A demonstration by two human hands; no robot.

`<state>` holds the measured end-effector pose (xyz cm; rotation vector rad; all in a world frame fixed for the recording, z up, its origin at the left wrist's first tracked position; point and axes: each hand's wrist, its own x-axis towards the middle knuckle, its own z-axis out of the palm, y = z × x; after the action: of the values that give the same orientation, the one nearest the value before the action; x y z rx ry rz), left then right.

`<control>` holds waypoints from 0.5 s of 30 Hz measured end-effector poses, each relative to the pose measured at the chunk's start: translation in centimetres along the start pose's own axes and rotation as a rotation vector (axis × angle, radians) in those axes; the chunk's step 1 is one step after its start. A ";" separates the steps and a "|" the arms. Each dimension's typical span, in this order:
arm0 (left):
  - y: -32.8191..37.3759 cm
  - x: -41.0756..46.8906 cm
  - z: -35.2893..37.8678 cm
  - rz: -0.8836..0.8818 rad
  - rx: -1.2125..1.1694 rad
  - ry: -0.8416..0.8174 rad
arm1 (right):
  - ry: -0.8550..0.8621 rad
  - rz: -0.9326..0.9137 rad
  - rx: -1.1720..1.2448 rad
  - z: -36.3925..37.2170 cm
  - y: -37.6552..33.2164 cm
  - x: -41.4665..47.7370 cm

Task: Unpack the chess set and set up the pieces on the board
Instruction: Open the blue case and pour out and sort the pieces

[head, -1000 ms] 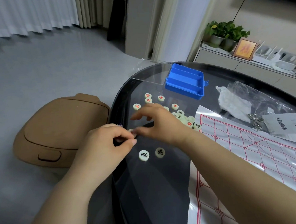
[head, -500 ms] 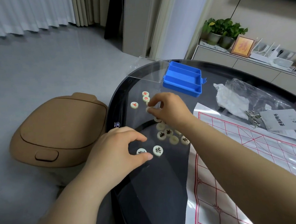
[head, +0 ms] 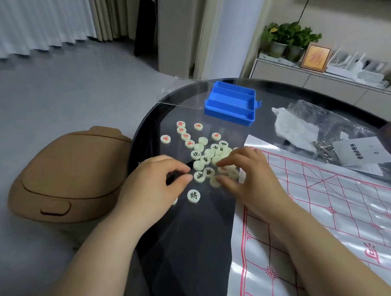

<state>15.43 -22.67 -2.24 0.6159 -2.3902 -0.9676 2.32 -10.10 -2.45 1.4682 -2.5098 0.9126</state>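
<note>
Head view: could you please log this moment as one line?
phase: sorting pieces; left hand: curled beside pieces, hold unclear; right hand: spread over pieces, touching; board: no pieces visible

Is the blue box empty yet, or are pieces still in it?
Empty: the blue box shows bare blue compartments; the pieces lie loose on the table.

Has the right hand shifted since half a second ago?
Yes. The right hand has pulled back from the blue tray toward the person, and is now over the pieces beside the board.
</note>
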 end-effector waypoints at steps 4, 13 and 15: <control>0.4 0.5 1.1 -0.041 0.067 -0.012 | -0.077 -0.026 -0.052 0.4 0.4 -0.5; 1.6 1.4 2.5 -0.090 0.202 -0.013 | 0.087 -0.122 -0.157 1.1 0.6 -0.2; 1.5 1.4 2.6 -0.078 0.210 0.001 | 0.060 -0.107 -0.119 0.8 1.0 -0.4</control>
<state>12.51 -21.13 -2.43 0.7911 -2.5025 -0.7510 1.84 -9.90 -3.73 1.4981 -2.3734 0.7650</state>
